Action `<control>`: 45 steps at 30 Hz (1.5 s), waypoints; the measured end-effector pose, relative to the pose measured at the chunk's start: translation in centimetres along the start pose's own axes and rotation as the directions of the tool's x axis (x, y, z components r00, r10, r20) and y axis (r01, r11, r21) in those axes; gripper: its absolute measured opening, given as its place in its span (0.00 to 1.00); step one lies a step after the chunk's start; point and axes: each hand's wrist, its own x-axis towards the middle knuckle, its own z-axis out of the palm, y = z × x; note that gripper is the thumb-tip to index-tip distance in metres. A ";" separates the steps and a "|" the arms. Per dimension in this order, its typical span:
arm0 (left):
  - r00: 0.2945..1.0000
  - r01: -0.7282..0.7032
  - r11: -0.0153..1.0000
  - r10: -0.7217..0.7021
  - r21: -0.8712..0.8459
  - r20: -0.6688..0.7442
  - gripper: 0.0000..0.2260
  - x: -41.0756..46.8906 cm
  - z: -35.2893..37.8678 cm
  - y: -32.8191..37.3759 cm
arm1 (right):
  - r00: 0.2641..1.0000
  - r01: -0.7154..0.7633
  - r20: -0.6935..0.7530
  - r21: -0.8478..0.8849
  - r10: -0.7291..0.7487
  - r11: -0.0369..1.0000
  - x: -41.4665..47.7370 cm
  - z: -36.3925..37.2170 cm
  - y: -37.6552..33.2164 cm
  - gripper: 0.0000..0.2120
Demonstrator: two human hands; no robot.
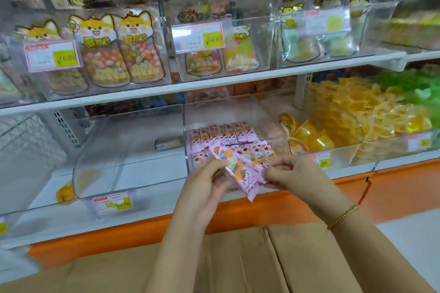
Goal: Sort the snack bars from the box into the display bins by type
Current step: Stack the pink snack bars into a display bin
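1. Nearest, at 6 o'clock, the cardboard box [238, 264] lies under the forearms with its flaps meeting along a centre seam. What it holds cannot be seen.
2. Just beyond it, at mid-view, both hands hold one small stack of pink snack bars [240, 171]. The left hand [204, 188] curls its fingers round the stack's lower left end. The right hand [292, 173] pinches the right edge between thumb and fingers.
3. The stack hovers at the front lip of the middle display bin [269, 116], where matching pink bars [226, 135] stand in neat rows toward 12 o'clock.
4. The step in hand looks like squaring up the bundle before placing it. The type matches, so the bin choice seems right.
5. The next move calls for lowering the stack over the lip into the bin's front, lined up with the rows, without toppling them.
6. At 9 o'clock a neighbouring clear bin [114, 150] holds a lone dark bar [167, 142]. At 3 o'clock sit orange jelly cups [309, 135].
7. Farthest, at 11 o'clock, cat-shaped pouches [112, 54] fill the upper shelf.
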 end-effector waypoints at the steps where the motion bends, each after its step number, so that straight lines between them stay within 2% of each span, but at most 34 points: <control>1: 1.000 -0.009 0.998 0.010 0.066 -0.019 0.05 1.7 0.4 0.4 | 0.998 0.019 -0.065 -0.033 -0.021 0.999 1.4 -0.5 -0.1 0.09; 3: 0.998 -0.004 0.974 0.019 0.226 -0.066 0.07 5.8 1.1 1.1 | 0.970 0.060 -0.219 -0.224 -0.111 0.973 3.9 -1.9 -0.1 0.15; 5: 0.996 0.025 0.900 0.014 0.434 -0.087 0.06 9.7 1.5 1.3 | 0.922 0.062 -0.318 -0.444 -0.222 0.894 5.8 -2.8 -0.2 0.16; 7: 0.994 0.076 0.774 -0.012 0.629 -0.105 0.02 13.2 1.4 1.0 | 0.876 0.110 -0.320 -0.596 -0.361 0.795 7.4 -2.9 -0.4 0.15; 8: 0.992 0.106 0.688 -0.024 0.718 -0.124 0.03 14.6 1.3 0.7 | 0.863 0.145 -0.286 -0.650 -0.416 0.746 8.2 -2.7 -0.5 0.15; 9: 0.992 0.118 0.569 -0.025 0.814 -0.127 0.06 16.0 1.2 0.6 | 0.860 0.180 -0.231 -0.697 -0.455 0.694 8.9 -2.3 -0.7 0.16; 10: 0.995 0.100 0.381 -0.009 0.919 -0.104 0.09 17.2 1.0 0.6 | 0.865 0.208 -0.166 -0.740 -0.474 0.640 9.7 -1.8 -0.8 0.17; 11: 0.997 0.072 0.149 0.006 0.986 -0.074 0.10 18.1 1.1 0.6 | 0.873 0.219 -0.113 -0.778 -0.474 0.589 10.4 -1.4 -1.1 0.18; 12: 0.999 0.033 -0.060 0.044 0.998 -0.030 0.11 18.8 1.4 0.8 | 0.884 0.211 -0.076 -0.815 -0.461 0.540 11.1 -0.9 -1.4 0.19; 13: 0.995 -0.016 -0.171 0.090 0.985 0.031 0.13 19.5 1.7 0.8 | 0.892 0.193 -0.054 -0.852 -0.448 0.487 11.7 -0.4 -1.7 0.18; 15: 0.969 -0.193 -0.171 0.121 0.966 0.215 0.19 21.0 2.5 0.3 | 0.893 0.163 -0.043 -0.897 -0.447 0.411 12.9 0.2 -1.9 0.16; 17: 0.925 -0.374 -0.135 0.020 0.917 0.380 0.24 22.0 3.7 -0.4 | 0.891 0.135 -0.045 -0.924 -0.452 0.358 13.9 0.5 -1.3 0.13; 20: 0.892 -0.441 -0.119 -0.163 0.890 0.421 0.21 23.4 4.8 -1.4 | 0.892 0.109 -0.013 -0.964 -0.451 0.243 14.8 0.8 -0.6 0.11; 22: 0.889 -0.438 -0.201 -0.244 0.876 0.388 0.23 24.4 4.5 -2.0 | 0.911 0.088 -0.009 -0.972 -0.412 0.216 15.3 1.2 -0.5 0.12; 24: 0.911 -0.397 -0.335 -0.259 0.854 0.322 0.28 25.2 3.7 -2.4 | 0.932 0.065 -0.001 -0.983 -0.362 0.171 16.0 1.7 -0.7 0.14; 25: 0.917 -0.386 -0.363 -0.250 0.848 0.311 0.29 25.4 3.4 -2.5 | 0.945 0.064 0.013 -0.987 -0.327 0.144 16.5 2.1 -0.8 0.14; 30: 0.929 -0.359 -0.331 -0.214 0.873 0.302 0.27 25.0 2.9 -2.4 | 0.982 0.093 0.093 -0.996 -0.162 -0.006 19.2 3.9 -0.5 0.14; 33: 0.947 -0.302 -0.358 -0.223 0.884 0.233 0.23 25.1 2.5 -2.2 | 0.992 0.122 0.122 -0.992 -0.014 -0.020 21.0 4.8 0.0 0.14; 36: 0.950 -0.293 -0.349 -0.214 0.890 0.229 0.22 25.1 2.4 -1.9 | 0.984 0.148 0.143 -0.988 0.108 -0.038 22.0 4.9 -0.4 0.15; 40: 0.947 -0.286 -0.294 -0.236 0.912 0.220 0.21 24.5 2.7 -1.6 | 0.990 0.132 0.134 -0.990 0.041 0.045 22.8 4.7 0.0 0.15; 45: 0.958 -0.258 -0.292 -0.205 0.921 0.203 0.15 22.3 3.3 0.0 | 0.986 0.159 0.160 -0.987 0.038 0.016 22.9 5.2 -0.3 0.13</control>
